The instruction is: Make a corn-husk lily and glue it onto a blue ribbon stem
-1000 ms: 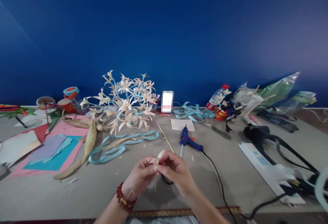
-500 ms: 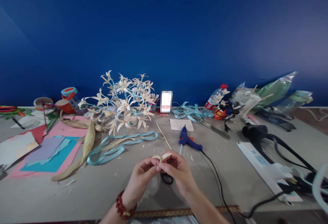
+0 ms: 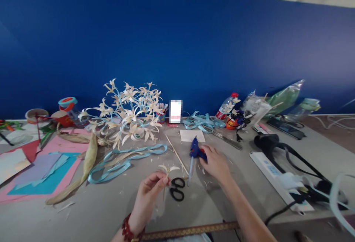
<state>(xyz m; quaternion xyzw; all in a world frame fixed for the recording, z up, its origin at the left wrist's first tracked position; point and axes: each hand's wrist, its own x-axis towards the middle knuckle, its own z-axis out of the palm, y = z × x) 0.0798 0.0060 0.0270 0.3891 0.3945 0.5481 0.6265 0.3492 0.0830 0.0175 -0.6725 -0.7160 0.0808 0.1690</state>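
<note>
The person has two hands over the tabletop (image 3: 102,216). The left hand (image 3: 148,194) pinches one small pale flower (image 3: 168,170) by its thin stem, with the thumb and a finger pressed together. The flower is held up in front of the person, its petals on top and the stem pointing down. The right hand (image 3: 216,160) is at the handle of one blue glue gun (image 3: 194,147), with the fingers on one side and the thumb on the other. You cannot tell how tightly it grips.

The left arm comes up from the bottom edge and leans to the right, with a red bead bracelet (image 3: 129,229) on the wrist. The right arm reaches farther out, leaning to the left, with the back of the hand facing up.

One clear glue stick (image 3: 190,171) pokes out of the gun. Between the hands is one pair of black scissors (image 3: 176,187), showing two finger holes. One thin wooden stick (image 3: 176,153) lies left of the gun. One white card (image 3: 192,136) is just behind it.

Farther out, one loopy blue ribbon (image 3: 151,149) lies on the left. Behind it stands one big bunch of pale flowers (image 3: 133,114), too crowded to count. One bottle with a red cap (image 3: 226,107) leans at the back, and one white power strip (image 3: 280,181) lies on the right.
</note>
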